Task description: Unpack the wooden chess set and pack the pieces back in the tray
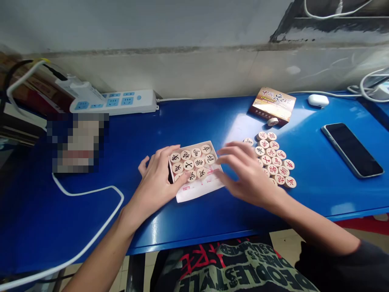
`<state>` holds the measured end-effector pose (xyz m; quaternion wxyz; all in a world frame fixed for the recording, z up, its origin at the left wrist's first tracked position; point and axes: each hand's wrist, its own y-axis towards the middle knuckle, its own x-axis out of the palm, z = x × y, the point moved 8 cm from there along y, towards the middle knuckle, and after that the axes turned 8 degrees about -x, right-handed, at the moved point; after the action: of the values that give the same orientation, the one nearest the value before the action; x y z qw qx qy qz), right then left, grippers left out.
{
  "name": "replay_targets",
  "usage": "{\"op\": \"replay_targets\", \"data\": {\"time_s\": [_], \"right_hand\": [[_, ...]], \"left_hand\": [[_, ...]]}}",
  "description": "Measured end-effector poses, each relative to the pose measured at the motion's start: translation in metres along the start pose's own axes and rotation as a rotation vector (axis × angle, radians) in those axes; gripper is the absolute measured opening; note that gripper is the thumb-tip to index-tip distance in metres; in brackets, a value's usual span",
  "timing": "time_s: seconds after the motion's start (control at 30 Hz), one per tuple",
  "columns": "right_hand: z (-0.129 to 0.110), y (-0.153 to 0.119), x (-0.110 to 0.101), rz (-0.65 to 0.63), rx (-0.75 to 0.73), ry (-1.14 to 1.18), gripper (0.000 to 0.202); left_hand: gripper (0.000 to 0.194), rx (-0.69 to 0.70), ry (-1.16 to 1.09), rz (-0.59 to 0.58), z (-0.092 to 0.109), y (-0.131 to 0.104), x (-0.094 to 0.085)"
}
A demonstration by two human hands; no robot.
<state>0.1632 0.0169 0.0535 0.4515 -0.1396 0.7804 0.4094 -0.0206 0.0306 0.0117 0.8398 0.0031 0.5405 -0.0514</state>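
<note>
A shallow white box (214,151) on the blue table holds several round Chinese chess pieces (188,164) with black characters, laid in rows. A white paper sheet with red marks (194,192) hangs over its front right part. My left hand (156,172) grips the box's left side, thumb over the front pieces and fingers behind. At the right edge of the box, my right hand (243,172) hovers slightly blurred, fingers apart, and I see nothing between them. Beyond it lies a cluster of loose chess pieces (272,169), mostly with red characters, partly hidden by that hand.
A brown Chinese chess carton (273,104) stands at the back, with one piece (272,121) leaning against it. To the right are a phone (351,149) and a white earbud case (318,100). A power strip (121,102) and a white cable (103,221) occupy the left.
</note>
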Motion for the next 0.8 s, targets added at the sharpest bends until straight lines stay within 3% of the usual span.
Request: {"op": "replay_targets", "data": {"time_s": [0.07, 0.17, 0.33, 0.5, 0.67, 0.8], "right_hand": [[0.020, -0.016, -0.023, 0.051, 0.092, -0.095, 0.010], [0.045, -0.047, -0.044, 0.010, 0.242, -0.220, 0.009], [0.055, -0.075, -0.037, -0.095, 0.293, -0.277, 0.009], [0.061, -0.067, -0.025, -0.170, 0.259, -0.290, 0.010], [0.034, -0.034, -0.030, -0.127, 0.142, -0.185, 0.005], [-0.007, -0.007, -0.009, -0.186, -0.011, -0.024, 0.008]], "left_hand": [[0.058, 0.024, 0.011, -0.026, 0.004, 0.003, -0.003], [0.061, 0.110, 0.045, -0.066, 0.019, 0.012, -0.005], [0.066, 0.214, 0.091, -0.099, 0.042, 0.027, 0.003], [0.058, 0.220, 0.105, -0.102, 0.043, 0.026, 0.009], [0.054, 0.161, 0.082, -0.050, 0.031, 0.022, 0.003], [0.052, 0.150, 0.057, -0.052, 0.030, 0.019, 0.005]]}}
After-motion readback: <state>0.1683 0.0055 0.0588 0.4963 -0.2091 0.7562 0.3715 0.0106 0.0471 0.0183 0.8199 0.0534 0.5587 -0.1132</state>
